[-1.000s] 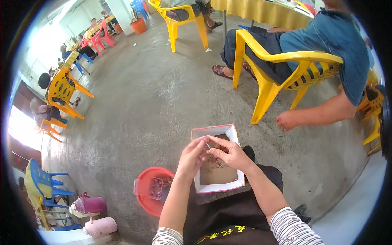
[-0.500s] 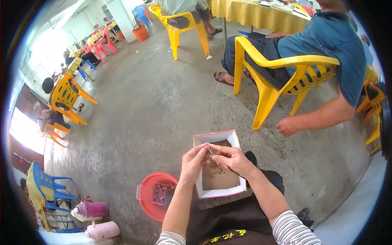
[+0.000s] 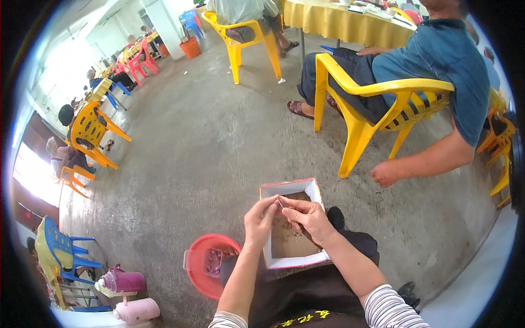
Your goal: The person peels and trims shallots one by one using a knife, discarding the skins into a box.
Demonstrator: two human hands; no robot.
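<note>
Concrete floor (image 3: 180,164): bears all items below; clock directions are taken from the box's middle. Yellow chair (image 3: 358,136): at 1 o'clock, occupied by a seated person (image 3: 437,54). Box (image 3: 295,262): open-topped, white inner walls, brown bottom, loose thin scraps inside, directly below the hands. Red basin (image 3: 198,276): at 8 o'clock, just beside the left forearm, containing a clear tray (image 3: 213,262) with purple pieces. Left hand (image 3: 259,220): grip closed to a fingertip pinch. Right hand (image 3: 311,220): thumb and forefinger pinched likewise, remaining fingers curled; their contents cannot be told. Small slender piece (image 3: 280,203): pinched between both hands' fingertips, over the box's 11 o'clock side; type too small to tell.
</note>
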